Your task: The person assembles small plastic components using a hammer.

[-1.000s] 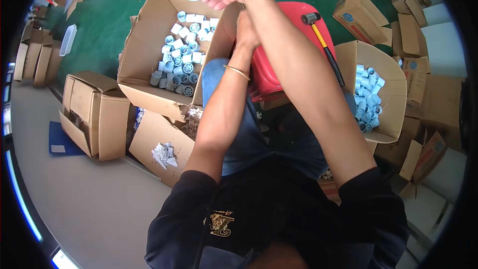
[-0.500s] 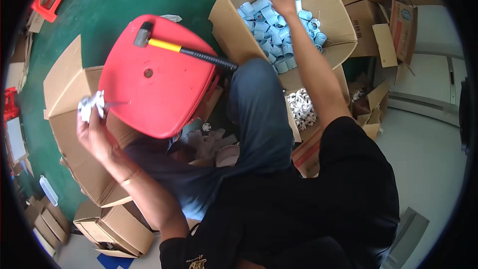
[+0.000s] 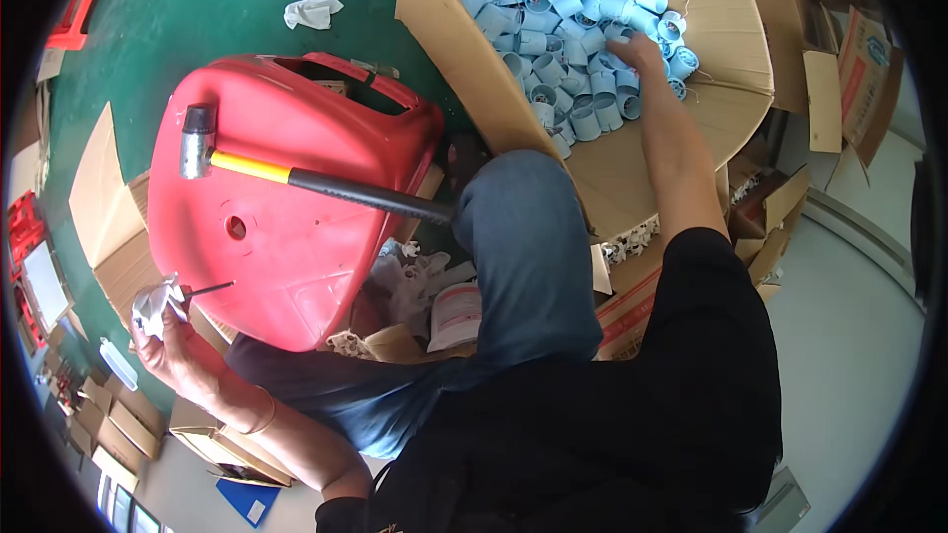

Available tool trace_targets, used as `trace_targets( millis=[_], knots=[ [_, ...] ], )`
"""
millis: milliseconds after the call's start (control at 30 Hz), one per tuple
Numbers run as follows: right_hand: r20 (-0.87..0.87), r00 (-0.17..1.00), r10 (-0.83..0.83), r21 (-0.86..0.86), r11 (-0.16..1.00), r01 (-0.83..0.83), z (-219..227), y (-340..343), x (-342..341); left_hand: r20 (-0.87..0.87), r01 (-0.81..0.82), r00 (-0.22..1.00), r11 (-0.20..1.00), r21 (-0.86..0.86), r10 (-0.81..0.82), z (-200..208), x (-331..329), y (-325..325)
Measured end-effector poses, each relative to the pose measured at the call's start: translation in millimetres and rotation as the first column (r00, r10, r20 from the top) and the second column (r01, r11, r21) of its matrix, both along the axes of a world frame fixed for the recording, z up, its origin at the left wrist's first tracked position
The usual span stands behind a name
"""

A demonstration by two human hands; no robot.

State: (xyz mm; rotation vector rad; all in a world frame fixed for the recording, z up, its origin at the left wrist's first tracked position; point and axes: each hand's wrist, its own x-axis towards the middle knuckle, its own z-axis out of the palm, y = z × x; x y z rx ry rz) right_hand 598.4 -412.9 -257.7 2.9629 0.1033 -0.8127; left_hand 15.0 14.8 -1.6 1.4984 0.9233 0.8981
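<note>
My left hand (image 3: 178,360), at the lower left, is closed round a crumpled white wrap (image 3: 161,306) that looks like cloth or paper. A thin dark rod (image 3: 210,288) sticks out of it over the edge of the red plastic stool (image 3: 286,266). My right hand (image 3: 640,54) is down in the pile of light-blue cylindrical plastic cups (image 3: 553,69), curled at one of them; its fingertips are partly hidden. The cups lie in a large open cardboard box (image 3: 711,30). Across the stool rests a hammer (image 3: 286,176) with a yellow and black handle, its grip reaching my knee.
Small white-and-black pieces (image 3: 632,240) show beside the big box. A white tub (image 3: 455,316) and plastic bags (image 3: 403,281) lie under the stool. Another cardboard box (image 3: 114,197) stands behind the stool at left. A white rag (image 3: 312,13) lies on the green floor.
The view has shifted, so the stool sits lower and tilted. My right hand has moved from the far part of the cup pile to its right side. My left hand still holds the white wrap.
</note>
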Motion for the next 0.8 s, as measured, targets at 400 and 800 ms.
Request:
trace_targets(
  millis=[400,800],
  knots=[
    [-0.519,0.833,-0.19,0.677,0.504,0.537,192,137,-96,0.097,-0.04,0.994,0.999,-0.033,0.043,0,-5,-3],
    [-0.379,0.867,0.323,0.859,0.471,0.2,328,293,-252,0.306,-0.044,0.95,0.998,-0.049,0.057,-7,-11,-3]
  ],
)
